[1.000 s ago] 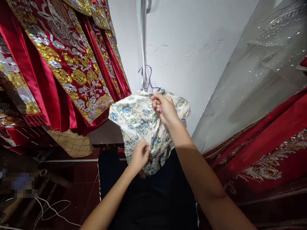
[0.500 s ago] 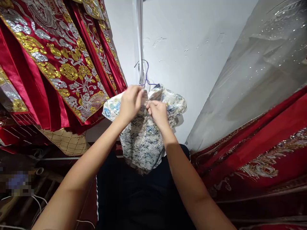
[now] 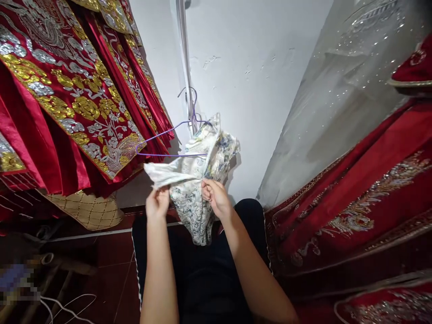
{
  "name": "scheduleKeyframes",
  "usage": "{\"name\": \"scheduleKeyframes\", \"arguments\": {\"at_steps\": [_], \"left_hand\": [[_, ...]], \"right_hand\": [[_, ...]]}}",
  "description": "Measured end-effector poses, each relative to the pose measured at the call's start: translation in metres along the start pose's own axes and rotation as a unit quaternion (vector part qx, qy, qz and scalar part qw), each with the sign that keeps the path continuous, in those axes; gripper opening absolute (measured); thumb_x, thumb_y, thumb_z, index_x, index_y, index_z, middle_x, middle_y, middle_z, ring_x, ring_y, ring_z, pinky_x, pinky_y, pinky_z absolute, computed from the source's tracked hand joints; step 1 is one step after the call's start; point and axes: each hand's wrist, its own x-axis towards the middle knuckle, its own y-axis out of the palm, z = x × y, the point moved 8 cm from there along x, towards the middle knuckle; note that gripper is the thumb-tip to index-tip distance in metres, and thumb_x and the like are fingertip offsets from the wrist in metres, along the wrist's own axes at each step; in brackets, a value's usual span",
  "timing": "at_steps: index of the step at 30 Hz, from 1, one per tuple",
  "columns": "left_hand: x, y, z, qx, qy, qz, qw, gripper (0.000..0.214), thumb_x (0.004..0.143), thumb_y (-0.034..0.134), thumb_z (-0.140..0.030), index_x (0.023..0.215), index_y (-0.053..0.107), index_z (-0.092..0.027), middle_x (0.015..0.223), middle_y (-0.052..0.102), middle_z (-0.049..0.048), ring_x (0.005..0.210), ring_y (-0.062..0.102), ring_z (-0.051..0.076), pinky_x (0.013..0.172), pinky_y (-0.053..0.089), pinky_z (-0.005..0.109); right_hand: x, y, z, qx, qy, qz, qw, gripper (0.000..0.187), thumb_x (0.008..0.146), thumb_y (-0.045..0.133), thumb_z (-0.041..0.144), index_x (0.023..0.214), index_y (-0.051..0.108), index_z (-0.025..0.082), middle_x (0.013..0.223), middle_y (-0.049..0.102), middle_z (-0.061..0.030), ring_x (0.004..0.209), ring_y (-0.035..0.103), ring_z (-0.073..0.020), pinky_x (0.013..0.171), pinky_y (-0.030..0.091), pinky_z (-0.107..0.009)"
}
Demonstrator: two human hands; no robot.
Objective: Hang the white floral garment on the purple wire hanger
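Note:
A floral short-sleeved shirt (image 3: 192, 202) in white, blue and grey hangs partly off a purple wire hanger (image 3: 165, 135). The left arm of the hanger is bare, while the shirt's right shoulder still covers the other arm. My left hand (image 3: 158, 202) is closed on the left shoulder part of the shirt, pulled down below the hanger. Pinched in my right hand (image 3: 216, 195) is the shirt's front edge, below the neckline. The hanger's hook is up by a white vertical strip (image 3: 184, 58) on the wall.
Red garments with gold and silver embroidery (image 3: 97, 105) hang close on the left. To the right are a sheer sparkly covering (image 3: 300, 121) and red beaded garments (image 3: 357, 216). White cables (image 3: 67, 310) lie low at the left, by a wooden stool-like frame (image 3: 64, 265).
My left hand has moved down and left with the shirt's left shoulder, which has come off the hanger. My right hand has shifted lower. The view has turned slightly right.

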Motion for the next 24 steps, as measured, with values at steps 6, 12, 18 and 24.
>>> {"name": "scheduleKeyframes", "arguments": {"at_steps": [6, 12, 18, 24], "left_hand": [[-0.022, 0.021, 0.043, 0.080, -0.018, 0.083, 0.993, 0.006, 0.086, 0.067, -0.019, 0.085, 0.067, -0.014, 0.085, 0.070, 0.0048, 0.081, 0.068, 0.012, 0.089, 0.054, 0.027], [-0.070, 0.076, 0.032, 0.221, 0.103, 0.222, 0.944, 0.024, 0.088, 0.065, -0.040, 0.098, 0.067, -0.018, 0.098, 0.069, 0.0053, 0.093, 0.065, 0.016, 0.090, 0.050, 0.028], [-0.099, 0.108, 0.011, 0.300, 0.209, 0.242, 0.899, 0.026, 0.091, 0.063, -0.040, 0.106, 0.067, -0.020, 0.118, 0.066, 0.0085, 0.115, 0.060, 0.022, 0.104, 0.044, 0.034], [-0.081, 0.084, 0.015, 0.408, 0.093, 0.355, 0.836, 0.046, 0.091, 0.059, -0.052, 0.130, 0.059, -0.028, 0.132, 0.060, 0.0101, 0.129, 0.053, 0.025, 0.104, 0.045, 0.036]], "right_hand": [[0.003, -0.078, -0.023, 0.129, 0.011, -0.185, 0.974, 0.024, 0.084, 0.052, 0.031, 0.067, 0.036, 0.025, 0.051, 0.025, 0.0078, 0.040, 0.025, -0.0112, 0.039, 0.030, -0.024], [-0.005, -0.066, -0.018, 0.046, 0.020, -0.189, 0.981, 0.024, 0.085, 0.056, 0.045, 0.077, 0.056, 0.022, 0.074, 0.061, -0.0031, 0.064, 0.057, -0.0148, 0.058, 0.048, -0.026], [-0.024, 0.033, -0.004, -0.054, 0.052, 0.132, 0.988, 0.039, 0.086, 0.057, 0.059, 0.103, 0.066, 0.025, 0.092, 0.070, -0.0046, 0.094, 0.066, -0.0228, 0.077, 0.052, -0.033], [-0.010, 0.041, 0.050, -0.287, 0.006, 0.242, 0.927, 0.020, 0.065, 0.073, 0.017, 0.084, 0.067, 0.017, 0.079, 0.068, -0.0015, 0.073, 0.063, -0.0186, 0.065, 0.049, -0.028]]}}
